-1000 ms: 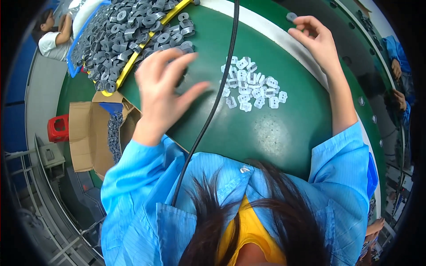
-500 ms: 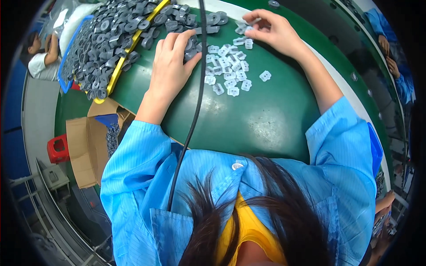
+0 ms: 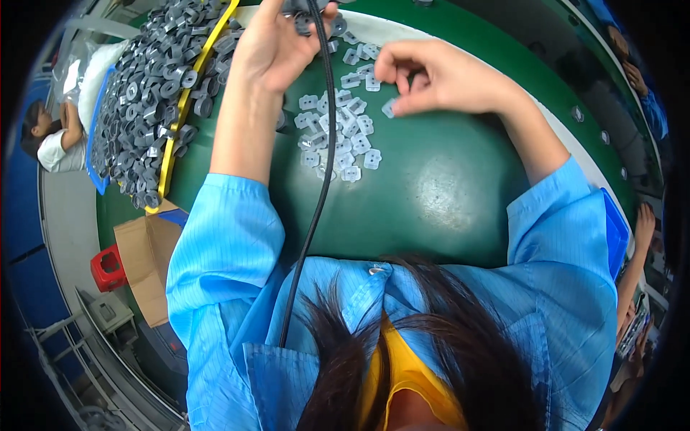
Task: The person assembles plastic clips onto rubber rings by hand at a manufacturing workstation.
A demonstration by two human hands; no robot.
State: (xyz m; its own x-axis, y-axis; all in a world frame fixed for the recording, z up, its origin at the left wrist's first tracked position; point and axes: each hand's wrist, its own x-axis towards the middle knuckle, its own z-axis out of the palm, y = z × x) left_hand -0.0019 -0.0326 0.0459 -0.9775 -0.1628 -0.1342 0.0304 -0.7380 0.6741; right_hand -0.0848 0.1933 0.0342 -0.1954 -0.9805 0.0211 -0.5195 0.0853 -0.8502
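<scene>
My left hand [image 3: 277, 47] is at the far edge of the green table [image 3: 402, 208], palm turned up and fingers curled round a dark grey plastic part [image 3: 296, 7]. The top of the picture cuts off some of those fingers. To the right, my right hand [image 3: 445, 75] pinches one small translucent plastic piece [image 3: 389, 108] between thumb and finger, just above the table. Between my hands lies a loose cluster of similar translucent pieces [image 3: 350, 129], each with small holes. A few loose grey rings [image 3: 338, 26] lie beyond them, next to my left hand.
A heap of grey plastic rings [image 3: 162, 93] fills the left side, behind a yellow rim [image 3: 167, 169]. A black cable [image 3: 316, 215] crosses in front of me. Below left stand a cardboard box [image 3: 147, 266] and a red stool [image 3: 108, 267]. Another person [image 3: 54, 140] sits at far left.
My left hand has moved up and turned palm upward, lifting a grey part. My right hand has come down and left with a translucent piece. The view has shifted slightly.
</scene>
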